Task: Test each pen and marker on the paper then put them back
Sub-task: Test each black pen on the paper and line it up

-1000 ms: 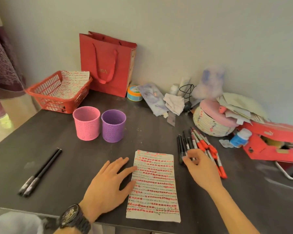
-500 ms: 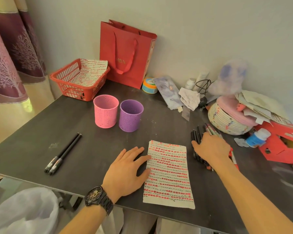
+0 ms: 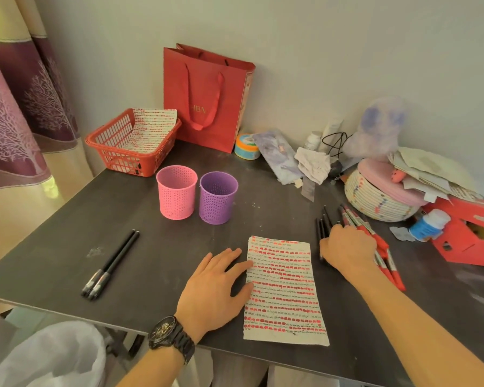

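The dark worktop (image 3: 67,247) meets a pale wall (image 3: 319,51), with a curtain (image 3: 11,121) beside its left edge. The left hand (image 3: 213,291) lies flat, touching the paper (image 3: 285,291); the right hand (image 3: 347,250) covers pens (image 3: 323,222), grip unclear.

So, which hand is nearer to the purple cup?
Left. The left hand lies flat in front of the purple cup; the right hand is farther right, over the pens.
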Motion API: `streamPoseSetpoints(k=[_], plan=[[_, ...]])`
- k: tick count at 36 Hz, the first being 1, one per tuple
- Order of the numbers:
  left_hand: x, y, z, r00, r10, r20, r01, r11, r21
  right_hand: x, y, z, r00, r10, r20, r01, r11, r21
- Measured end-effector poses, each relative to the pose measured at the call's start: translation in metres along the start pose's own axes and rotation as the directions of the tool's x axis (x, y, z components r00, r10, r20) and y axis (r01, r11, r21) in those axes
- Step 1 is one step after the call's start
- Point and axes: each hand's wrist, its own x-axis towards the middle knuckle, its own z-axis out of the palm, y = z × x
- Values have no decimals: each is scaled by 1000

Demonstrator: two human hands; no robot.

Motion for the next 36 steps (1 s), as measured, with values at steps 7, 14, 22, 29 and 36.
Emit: streamPoseSetpoints(k=[7, 14, 22, 29, 36], plan=[[-1, 1, -2, 1000, -3, 17, 3, 1000, 7, -16, 21, -6, 992, 91, -91, -44, 906, 421], [-6, 3, -3, 999, 14, 30, -15, 999, 41, -98, 20, -18, 983, 118, -140, 87, 371, 924], [-37, 16, -15, 997, -46, -67, 30, 974, -227, -202, 11, -12, 989, 113, 96, -69, -223, 972], [-97, 37, -25, 965, -75, -251, -55, 879, -474, -268, -17, 6, 980, -119, 159, -195, -438, 878], [-140, 54, -29, 990, 91, 110, -22, 859, -511, -297, -35, 13, 940, -222, 259, -336, -473, 814]])
